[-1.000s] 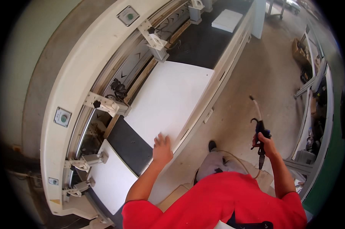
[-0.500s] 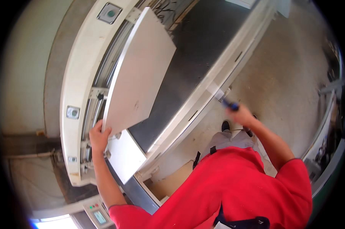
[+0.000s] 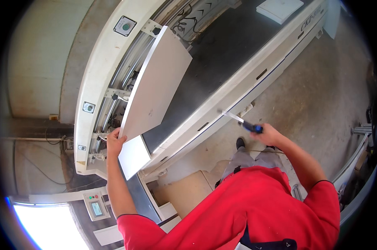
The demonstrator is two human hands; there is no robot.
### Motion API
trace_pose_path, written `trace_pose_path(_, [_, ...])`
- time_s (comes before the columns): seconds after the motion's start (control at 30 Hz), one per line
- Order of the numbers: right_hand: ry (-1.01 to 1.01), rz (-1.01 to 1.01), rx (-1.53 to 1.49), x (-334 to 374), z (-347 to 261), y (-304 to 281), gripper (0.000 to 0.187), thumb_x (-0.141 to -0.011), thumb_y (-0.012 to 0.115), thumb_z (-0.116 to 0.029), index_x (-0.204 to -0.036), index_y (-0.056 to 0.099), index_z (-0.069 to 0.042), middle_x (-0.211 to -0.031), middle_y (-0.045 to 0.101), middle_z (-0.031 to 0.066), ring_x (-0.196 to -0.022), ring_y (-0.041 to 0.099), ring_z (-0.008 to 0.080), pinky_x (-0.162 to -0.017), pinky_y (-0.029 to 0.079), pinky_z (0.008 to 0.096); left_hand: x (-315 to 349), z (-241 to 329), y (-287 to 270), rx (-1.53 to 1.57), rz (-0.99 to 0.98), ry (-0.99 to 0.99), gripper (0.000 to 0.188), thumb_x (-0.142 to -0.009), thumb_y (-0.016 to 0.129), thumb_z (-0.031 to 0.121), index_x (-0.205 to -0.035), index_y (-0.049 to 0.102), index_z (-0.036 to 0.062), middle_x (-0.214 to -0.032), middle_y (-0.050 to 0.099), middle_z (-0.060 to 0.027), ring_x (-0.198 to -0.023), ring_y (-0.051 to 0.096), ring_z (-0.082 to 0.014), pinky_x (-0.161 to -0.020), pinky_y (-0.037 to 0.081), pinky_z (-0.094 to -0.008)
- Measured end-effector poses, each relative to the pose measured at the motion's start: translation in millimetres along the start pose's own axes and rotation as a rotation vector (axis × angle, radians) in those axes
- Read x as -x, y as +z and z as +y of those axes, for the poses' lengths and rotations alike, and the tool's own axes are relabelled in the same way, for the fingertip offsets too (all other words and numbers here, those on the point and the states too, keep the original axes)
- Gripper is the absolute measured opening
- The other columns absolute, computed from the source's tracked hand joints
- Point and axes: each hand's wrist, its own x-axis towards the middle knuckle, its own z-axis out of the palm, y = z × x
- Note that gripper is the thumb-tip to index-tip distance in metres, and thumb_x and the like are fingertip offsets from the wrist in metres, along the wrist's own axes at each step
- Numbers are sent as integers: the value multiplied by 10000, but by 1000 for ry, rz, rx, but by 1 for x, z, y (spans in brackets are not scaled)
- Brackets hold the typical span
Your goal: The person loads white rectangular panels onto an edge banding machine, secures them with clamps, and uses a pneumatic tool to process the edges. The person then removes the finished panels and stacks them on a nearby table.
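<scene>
My left hand is closed on the near lower corner of a large white panel. The panel is tilted up on edge over a dark machine bed, and small dark marks show on its face. Under that corner, near my left wrist, lies another white board. My right hand is wrapped round the black-and-blue handle of a hand tool. A narrow pale blade or shaft points from it toward the machine's side rail. The tool's exact kind is hard to make out.
A pale machine frame with round green buttons runs along the left. Farther up the bed rests a white board stack. A control panel with a screen stands at lower left, and metal framing at right.
The view has shifted, showing more of the bed's far end and the control panel. The tool in my right hand was blurred and now shows clearly; my left hand keeps its hold on the panel.
</scene>
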Motion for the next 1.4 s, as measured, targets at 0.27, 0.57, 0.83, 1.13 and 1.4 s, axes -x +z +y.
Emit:
trace_pose_path(0.27, [-230, 77, -629, -23, -18, 43, 113, -889, 638, -181, -918, 601, -78, -792, 581, -6, -699, 540, 110, -673, 433, 283, 97, 42, 117, -355, 20, 142, 369, -698, 679, 114, -1060, 678, 42, -980, 702, -137, -852, 695, -233, -781, 540, -330])
trace_pose_path(0.57, [-29, 416, -696, -47, 13, 63, 354, -774, 667, 19, -1085, 513, -50, -897, 572, 19, -818, 551, 144, -730, 458, 296, 171, 143, 360, -368, -253, 453, 453, -715, 678, 267, -1102, 622, 38, -1099, 581, -113, -1009, 574, -304, -821, 511, -423])
trace_pose_path(0.83, [-32, 560, -309, -95, 38, 20, 294, -714, 589, 28, -998, 544, -32, -775, 525, -3, -678, 492, 115, -618, 420, 277, 51, -73, 335, -359, 98, -342, 847, -762, 687, 496, -1367, 387, -15, -1366, 412, -244, -1269, 410, -341, -1034, 380, -430])
trace_pose_path(1.13, [-119, 487, -28, -207, 12, 7, 244, -754, 649, -18, -987, 581, -40, -790, 564, 8, -654, 508, 98, -564, 417, 271, 32, -145, 304, -55, -263, -588, 894, -655, 739, 606, -1235, 522, -38, -1162, 596, -252, -1110, 573, -354, -916, 469, -434])
trace_pose_path(1.4, [1, 756, -318, -166, 9, -35, 249, -813, 618, -7, -1049, 549, -46, -802, 594, 50, -628, 562, 139, -492, 451, 278, 114, -118, 353, 466, -389, -782, 673, -750, 691, 585, -930, 663, -63, -788, 693, -161, -698, 680, -243, -651, 511, -364])
